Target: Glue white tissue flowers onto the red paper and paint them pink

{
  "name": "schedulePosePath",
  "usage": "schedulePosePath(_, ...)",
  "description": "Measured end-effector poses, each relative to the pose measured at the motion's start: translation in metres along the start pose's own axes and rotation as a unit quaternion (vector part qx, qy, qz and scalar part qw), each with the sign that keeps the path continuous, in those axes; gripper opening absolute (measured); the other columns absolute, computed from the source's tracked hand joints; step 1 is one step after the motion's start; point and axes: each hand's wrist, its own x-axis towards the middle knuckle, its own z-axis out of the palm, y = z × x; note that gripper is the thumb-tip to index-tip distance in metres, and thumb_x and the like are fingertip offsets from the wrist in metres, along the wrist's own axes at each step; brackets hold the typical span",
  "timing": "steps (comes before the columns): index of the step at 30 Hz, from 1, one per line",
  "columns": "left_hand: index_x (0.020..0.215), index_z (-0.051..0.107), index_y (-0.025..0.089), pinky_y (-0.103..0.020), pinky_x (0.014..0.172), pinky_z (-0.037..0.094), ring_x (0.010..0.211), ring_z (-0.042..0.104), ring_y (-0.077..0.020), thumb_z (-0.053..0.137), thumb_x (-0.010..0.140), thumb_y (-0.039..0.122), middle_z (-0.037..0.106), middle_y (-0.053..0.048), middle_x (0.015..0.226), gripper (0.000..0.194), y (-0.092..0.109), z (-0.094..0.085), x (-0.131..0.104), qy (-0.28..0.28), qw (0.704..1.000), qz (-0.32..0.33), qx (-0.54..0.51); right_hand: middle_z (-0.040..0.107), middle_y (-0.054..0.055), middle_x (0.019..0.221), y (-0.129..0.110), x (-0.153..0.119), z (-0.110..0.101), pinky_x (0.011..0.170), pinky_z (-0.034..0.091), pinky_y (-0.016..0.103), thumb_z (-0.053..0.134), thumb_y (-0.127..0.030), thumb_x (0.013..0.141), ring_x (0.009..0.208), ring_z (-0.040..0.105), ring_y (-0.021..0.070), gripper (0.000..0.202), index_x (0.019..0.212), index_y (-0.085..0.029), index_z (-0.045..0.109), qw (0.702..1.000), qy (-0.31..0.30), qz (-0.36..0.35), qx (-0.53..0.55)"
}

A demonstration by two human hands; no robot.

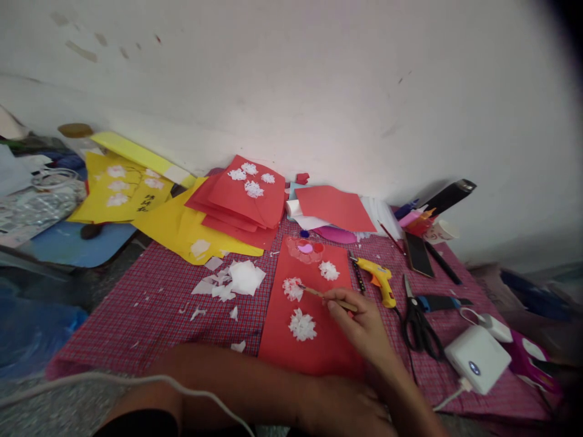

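My right hand (355, 315) is closed around a thin wooden paintbrush (314, 292). The brush's reddish tip touches a white tissue-paper flower (292, 289) with pink-red colour on it. That flower sits on a red paper sheet (282, 349), along with two plain white ones, an upper flower (328, 271) and a lower flower (302, 325). At the sheet's top lies a clear paint palette (303, 258) with pink and red paint. My left hand (348, 409) lies flat across the sheet's bottom edge, its fingers partly hidden by my right forearm.
White tissue scraps (246, 277) lie left of the sheet. Red papers with flowers (246, 200) and yellow sheets (182, 233) are behind. To the right are a yellow glue gun (377, 276), black scissors (421, 334), a phone (419, 255) and a white power bank (478, 359). A white cable (182, 388) crosses my left arm.
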Motion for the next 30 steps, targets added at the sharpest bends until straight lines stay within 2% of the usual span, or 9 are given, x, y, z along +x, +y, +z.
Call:
schedulePosePath(7, 0.086, 0.074, 0.026, -0.029, 0.079, 0.058, 0.091, 0.070, -0.0175, 0.071, 0.081, 0.023, 0.070, 0.000, 0.087, 0.007, 0.000, 0.008, -0.001, 0.019, 1.000, 0.004, -0.007, 0.076, 0.004, 0.087, -0.006, 0.001, -0.004, 0.071, 0.052, 0.029, 0.063, -0.028, 0.094, 0.077, 0.070, 0.0200, 0.014, 0.097, -0.021, 0.075, 1.000, 0.000, 0.005, -0.006)
schedulePosePath(14, 0.084, 0.073, 0.027, -0.029, 0.079, 0.059, 0.094, 0.070, -0.0173, 0.070, 0.083, 0.025, 0.072, 0.000, 0.094, 0.004, -0.003, 0.005, 0.001, -0.007, 1.000, 0.006, -0.029, 0.075, 0.004, 0.085, -0.012, 0.002, -0.001, 0.067, 0.052, 0.028, 0.062, -0.028, 0.094, 0.074, 0.069, 0.0192, 0.015, 0.097, -0.022, 0.075, 1.000, 0.019, -0.014, -0.007)
schedulePosePath(18, 0.082, 0.074, 0.027, -0.028, 0.074, 0.058, 0.094, 0.071, -0.0176, 0.066, 0.084, 0.024, 0.072, -0.002, 0.092, 0.009, -0.003, 0.005, 0.002, 0.010, 1.000, 0.003, -0.030, 0.075, 0.004, 0.087, -0.014, 0.001, 0.000, 0.070, 0.053, 0.029, 0.062, -0.025, 0.093, 0.078, 0.070, 0.0199, 0.013, 0.094, -0.023, 0.075, 0.999, 0.019, -0.035, -0.025)
schedulePosePath(21, 0.081, 0.074, 0.027, -0.030, 0.078, 0.059, 0.096, 0.071, -0.0180, 0.067, 0.084, 0.021, 0.073, -0.001, 0.092, 0.010, -0.001, 0.004, 0.002, 0.015, 1.000, -0.002, -0.017, 0.074, 0.002, 0.085, -0.013, 0.001, 0.001, 0.068, 0.052, 0.028, 0.061, -0.025, 0.094, 0.076, 0.069, 0.0189, 0.014, 0.095, -0.023, 0.074, 0.999, 0.003, -0.032, -0.033)
schedulePosePath(26, 0.082, 0.074, 0.029, -0.030, 0.083, 0.059, 0.097, 0.070, -0.0187, 0.069, 0.084, 0.024, 0.073, 0.000, 0.093, 0.007, -0.001, 0.000, 0.002, -0.018, 1.000, 0.001, -0.025, 0.074, 0.002, 0.084, -0.013, 0.001, 0.001, 0.068, 0.051, 0.028, 0.060, -0.026, 0.095, 0.074, 0.069, 0.0187, 0.014, 0.095, -0.023, 0.074, 0.999, -0.002, -0.030, -0.038)
schedulePosePath(30, 0.081, 0.074, 0.030, -0.032, 0.081, 0.059, 0.094, 0.070, -0.0197, 0.070, 0.080, 0.021, 0.072, 0.001, 0.089, 0.010, -0.001, 0.005, 0.000, 0.006, 1.000, 0.001, -0.017, 0.075, 0.004, 0.087, -0.014, 0.002, -0.003, 0.070, 0.052, 0.029, 0.061, -0.026, 0.095, 0.077, 0.070, 0.0197, 0.014, 0.096, -0.022, 0.074, 0.999, 0.009, -0.028, -0.036)
